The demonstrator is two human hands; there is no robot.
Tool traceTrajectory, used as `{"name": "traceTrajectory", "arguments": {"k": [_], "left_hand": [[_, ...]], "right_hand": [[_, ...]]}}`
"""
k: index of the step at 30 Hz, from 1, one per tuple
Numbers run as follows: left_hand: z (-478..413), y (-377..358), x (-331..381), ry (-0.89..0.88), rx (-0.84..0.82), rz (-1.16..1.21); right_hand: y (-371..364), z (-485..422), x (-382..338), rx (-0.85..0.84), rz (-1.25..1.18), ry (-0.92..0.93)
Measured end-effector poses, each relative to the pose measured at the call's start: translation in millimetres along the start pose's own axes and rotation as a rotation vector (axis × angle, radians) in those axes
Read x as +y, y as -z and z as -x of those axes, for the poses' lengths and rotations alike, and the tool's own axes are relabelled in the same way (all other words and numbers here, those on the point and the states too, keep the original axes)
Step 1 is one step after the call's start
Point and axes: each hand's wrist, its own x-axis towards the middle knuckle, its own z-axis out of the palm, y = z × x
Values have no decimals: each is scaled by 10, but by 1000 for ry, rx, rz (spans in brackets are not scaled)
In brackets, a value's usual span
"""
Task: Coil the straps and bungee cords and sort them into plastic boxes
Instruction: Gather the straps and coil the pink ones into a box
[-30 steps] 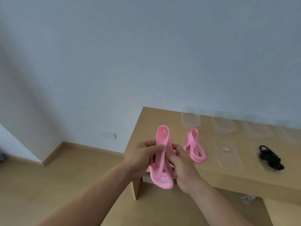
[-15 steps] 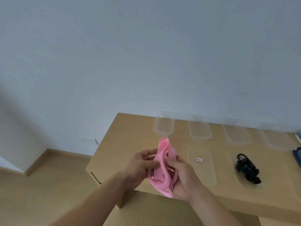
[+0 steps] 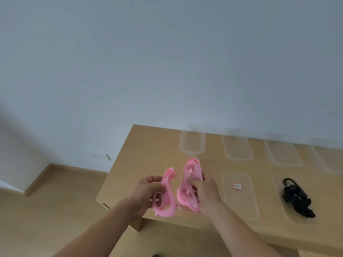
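Pink strap [image 3: 168, 198] in left hand [image 3: 146, 191], another [image 3: 184, 194] in right hand [image 3: 208, 195]; label [image 3: 237, 186] illegible.

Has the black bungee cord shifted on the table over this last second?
No. The black bungee cord lies in the same spot, just right of the labelled lid. Only the camera view has shifted.

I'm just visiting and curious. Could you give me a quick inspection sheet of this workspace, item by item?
Surface: light wooden table.
Job's things: left pink bundle and right pink bundle, both held; black cord bundle towards the table's right; clear plastic boxes in rows, one with a label.
Clutter: nothing seen.
Hands: left hand grips the left pink bundle; right hand grips the right pink bundle.
Cables: nothing seen.
Surroundings: pale wall, wooden floor.
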Motion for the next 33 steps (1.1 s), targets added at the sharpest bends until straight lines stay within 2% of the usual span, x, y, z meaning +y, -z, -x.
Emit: {"name": "traceTrajectory", "arguments": {"k": [4, 8, 14, 21, 23, 25, 27, 29, 33], "left_hand": [[-236, 98, 109, 9, -63, -13], [-480, 106, 180, 7, -102, -45], [-735, 11, 187, 6, -131, -92], [-779, -148, 328, -31, -185, -57], [-785, -191, 386, -48, -202, -51], [-784, -275, 451, -73, -228, -45], [-785, -408, 495, -104, -240, -56], [-791, -583, 506, -128, -248, -73], [-861, -992, 429, -137, -217, -117]], "right_hand": [[-150, -197, 87, 67, 201, 18], [-190, -268, 159, 294, 529, 103], [-100, -301, 240, 228, 731, 89], [43, -365, 138, 333, 907, 61], [66, -295, 69, 418, 839, 232], [52, -181, -46, 355, 609, 324], [62, -87, -155, 134, 321, 207], [147, -11, -226, -18, 238, 136], [509, 83, -309, 5, 172, 141]]}}
